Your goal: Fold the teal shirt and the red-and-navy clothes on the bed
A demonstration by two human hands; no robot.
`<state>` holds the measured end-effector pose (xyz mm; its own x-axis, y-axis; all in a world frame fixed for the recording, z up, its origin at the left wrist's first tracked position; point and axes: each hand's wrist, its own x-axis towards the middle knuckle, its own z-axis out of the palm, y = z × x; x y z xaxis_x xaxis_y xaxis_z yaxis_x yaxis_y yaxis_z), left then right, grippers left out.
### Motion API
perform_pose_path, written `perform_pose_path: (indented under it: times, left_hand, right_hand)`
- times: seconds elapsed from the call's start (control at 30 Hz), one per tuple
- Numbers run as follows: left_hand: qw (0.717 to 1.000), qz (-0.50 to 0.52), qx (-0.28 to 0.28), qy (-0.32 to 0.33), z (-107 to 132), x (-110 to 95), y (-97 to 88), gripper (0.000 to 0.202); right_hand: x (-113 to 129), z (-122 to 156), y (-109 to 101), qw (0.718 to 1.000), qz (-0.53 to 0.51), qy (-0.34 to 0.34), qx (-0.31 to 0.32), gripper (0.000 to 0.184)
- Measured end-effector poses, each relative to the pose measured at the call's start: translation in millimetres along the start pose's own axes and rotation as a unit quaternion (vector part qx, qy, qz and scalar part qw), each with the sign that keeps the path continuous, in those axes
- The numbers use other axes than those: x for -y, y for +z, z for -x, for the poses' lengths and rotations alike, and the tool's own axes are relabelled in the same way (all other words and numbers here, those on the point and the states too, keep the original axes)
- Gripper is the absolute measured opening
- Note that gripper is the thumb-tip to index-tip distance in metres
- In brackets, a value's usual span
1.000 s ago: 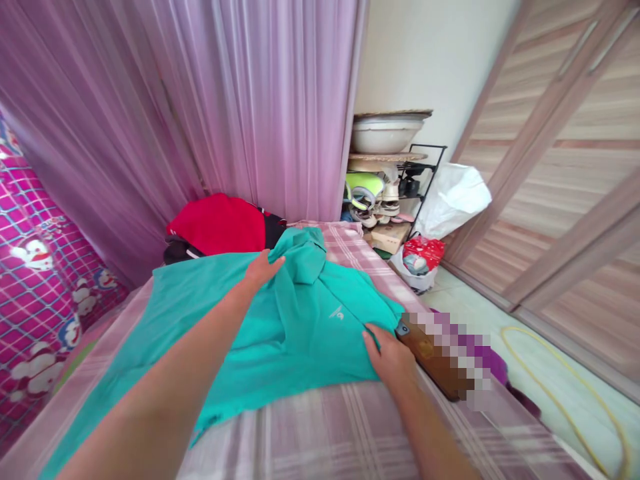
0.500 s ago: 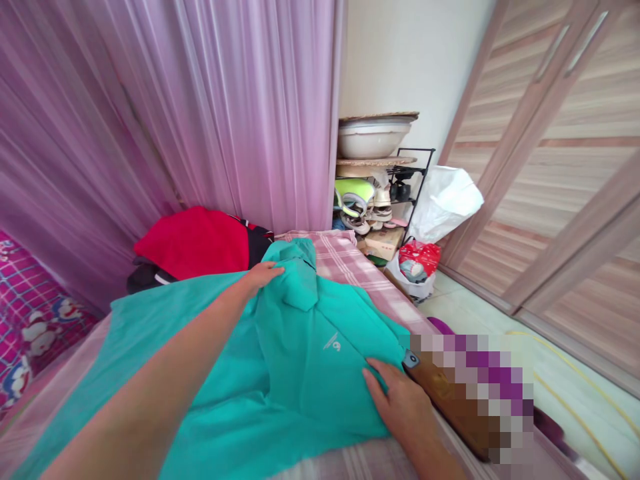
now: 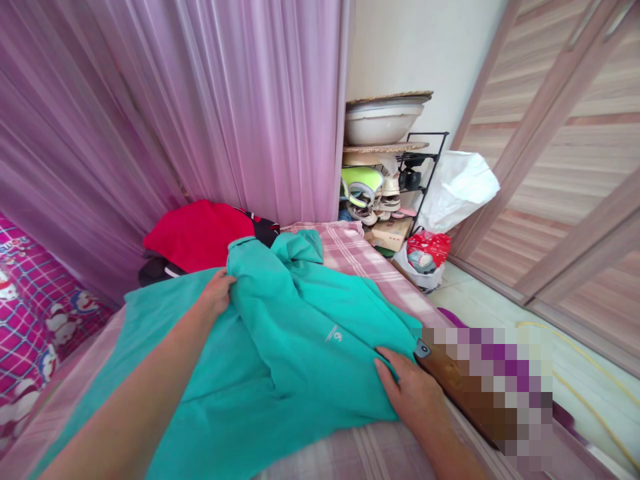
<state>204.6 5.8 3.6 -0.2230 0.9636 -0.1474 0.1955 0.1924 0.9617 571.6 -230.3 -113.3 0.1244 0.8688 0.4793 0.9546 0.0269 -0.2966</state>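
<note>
A teal shirt [image 3: 310,340] with a small white logo is spread over the bed, its middle rumpled into folds. My left hand [image 3: 219,291] is closed on the cloth left of the collar end, lifting a sleeve-like fold. Down at the shirt's right edge, my right hand [image 3: 413,383] has thumb and forefinger on the fabric, pinching it; the other fingertips are partly hidden. Just beyond that hand lies a brown phone-like object [image 3: 450,373], partly blurred out by blocks.
Red and black clothing [image 3: 200,233] is heaped against the purple curtain [image 3: 250,100]. The plaid bed sheet [image 3: 345,250] ends on the right, above the floor. A shoe rack [image 3: 425,193], a white bag [image 3: 460,187] and a wooden wardrobe [image 3: 550,167] stand beyond.
My left hand has moved left and toward me, drawing a fold of the shirt back from the collar end. My right hand stays at the right edge; the view has shifted slightly.
</note>
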Motion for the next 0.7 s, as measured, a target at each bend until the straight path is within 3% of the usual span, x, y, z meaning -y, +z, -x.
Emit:
perform_pose_path:
  times: [0.13, 0.27, 0.37, 0.47, 0.53, 0.63, 0.7]
  left_hand:
    - [0.999, -0.033, 0.026, -0.028, -0.4, 2.5, -5.0, 0.032]
    - [0.990, -0.124, -0.060, 0.030, -14.8, -13.8, -14.3, 0.055]
    - [0.952, -0.254, -0.126, 0.115, -25.0, -18.1, -19.3, 0.062]
    - [0.916, -0.347, -0.132, 0.150, -21.4, -11.5, -14.5, 0.061]
    - [0.906, -0.357, -0.127, 0.190, -2.6, -1.6, -6.3, 0.066]
    - [0.887, -0.361, -0.100, 0.269, 56.6, 21.3, 5.3, 0.068]
    - [0.856, -0.382, -0.001, 0.349, 109.8, 41.2, 8.2, 0.053]
  right_hand:
    - [-4.5, 0.6, 1.5, 1.000, 0.003, -0.016, 0.016, 0.041]
    - [-0.9, 0.8, 1.9, 1.000, -0.006, 0.007, 0.006, 0.042]
    - [0.3, -0.3, 0.7, 0.999, -0.022, 0.031, -0.001, 0.041]
    - [-4.5, -2.4, -0.8, 0.998, -0.038, 0.044, -0.008, 0.039]
    - [-8.7, -3.6, -1.5, 0.998, -0.052, 0.044, -0.017, 0.038]
    - [-11.5, -4.5, -1.9, 0.997, -0.059, 0.041, -0.025, 0.039]
    - [-9.6, -4.7, -2.3, 0.998, -0.049, 0.044, -0.020, 0.040]
